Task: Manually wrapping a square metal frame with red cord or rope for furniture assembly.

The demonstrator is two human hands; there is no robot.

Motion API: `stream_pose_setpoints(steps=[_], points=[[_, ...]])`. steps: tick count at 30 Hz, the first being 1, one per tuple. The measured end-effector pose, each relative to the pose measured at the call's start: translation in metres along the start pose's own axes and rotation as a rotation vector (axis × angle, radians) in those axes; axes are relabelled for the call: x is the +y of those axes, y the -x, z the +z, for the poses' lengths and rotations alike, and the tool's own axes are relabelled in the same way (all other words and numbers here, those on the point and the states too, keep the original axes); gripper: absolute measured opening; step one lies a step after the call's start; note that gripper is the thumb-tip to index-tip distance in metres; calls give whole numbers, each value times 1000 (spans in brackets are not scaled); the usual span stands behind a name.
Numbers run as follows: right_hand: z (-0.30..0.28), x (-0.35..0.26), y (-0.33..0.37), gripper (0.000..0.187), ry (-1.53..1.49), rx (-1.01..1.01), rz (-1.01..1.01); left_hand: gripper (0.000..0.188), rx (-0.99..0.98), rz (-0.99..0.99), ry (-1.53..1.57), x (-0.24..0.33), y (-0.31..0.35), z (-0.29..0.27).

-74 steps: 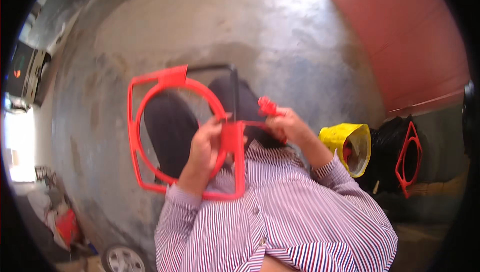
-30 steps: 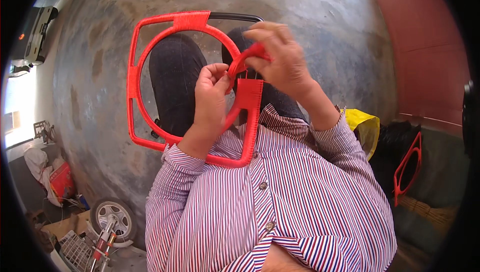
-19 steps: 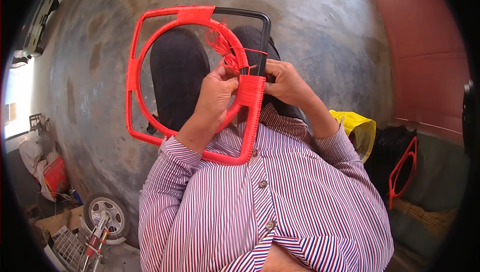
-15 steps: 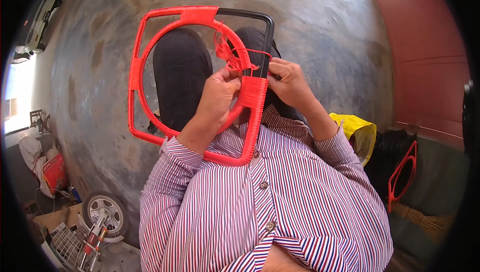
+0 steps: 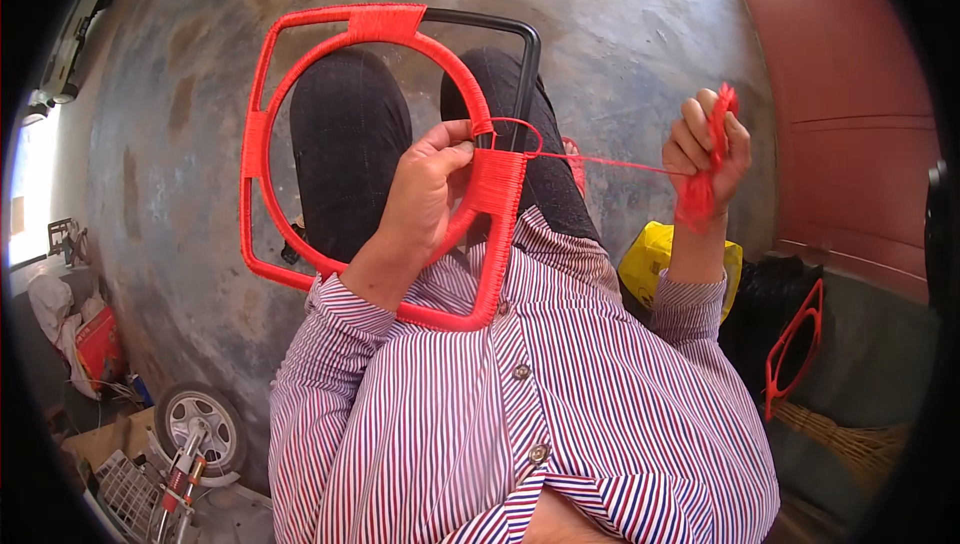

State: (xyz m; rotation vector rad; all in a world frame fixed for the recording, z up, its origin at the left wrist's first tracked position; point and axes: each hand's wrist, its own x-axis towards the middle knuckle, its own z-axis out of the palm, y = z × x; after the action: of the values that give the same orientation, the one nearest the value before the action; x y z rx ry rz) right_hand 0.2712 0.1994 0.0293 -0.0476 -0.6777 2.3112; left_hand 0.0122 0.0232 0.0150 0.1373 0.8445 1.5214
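Note:
On my lap rests a frame (image 5: 255,159), a rounded square with a ring inside it. Red cord is wound tightly over most of it; bare black tube (image 5: 526,74) shows at the upper right corner. My left hand (image 5: 425,179) grips the ring's right side, thumb and fingers closed just beside the wound band (image 5: 497,184). Away to the right, my right hand (image 5: 708,149) is closed round a loose bundle of red cord (image 5: 722,124). From it a strand (image 5: 610,161) stretches back to the frame, with a small slack loop over the black tube.
A yellow bag (image 5: 645,264) and a black bag (image 5: 765,309) lie at my right, near another red frame (image 5: 797,349) and a straw broom (image 5: 845,439). A wheeled thing (image 5: 200,429) with a wire basket stands lower left, below a red and white bag (image 5: 95,339). A red door (image 5: 850,114) borders the right.
My right hand has moved from the frame out to the right, carrying the cord bundle, and the strand now stretches between them. The frame has shifted slightly left; my left hand keeps its hold.

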Motion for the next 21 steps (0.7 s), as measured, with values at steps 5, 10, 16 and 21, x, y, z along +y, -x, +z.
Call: stream_pose_setpoints(steps=[5, 10, 16, 21], points=[[1, 54, -4, 21, 316, 266, 117, 19, -8, 14, -123, -3, -1, -4], [23, 114, -14, 19, 626, 386, 278, 20, -22, 23, -147, -5, 1, -9], [30, 82, -14, 27, 592, 366, 283, 18, -14, 27, -149, -6, 1, -9], [44, 73, -8, 32, 516, 287, 167, 17, -6, 28, -176, -6, 2, -9]])
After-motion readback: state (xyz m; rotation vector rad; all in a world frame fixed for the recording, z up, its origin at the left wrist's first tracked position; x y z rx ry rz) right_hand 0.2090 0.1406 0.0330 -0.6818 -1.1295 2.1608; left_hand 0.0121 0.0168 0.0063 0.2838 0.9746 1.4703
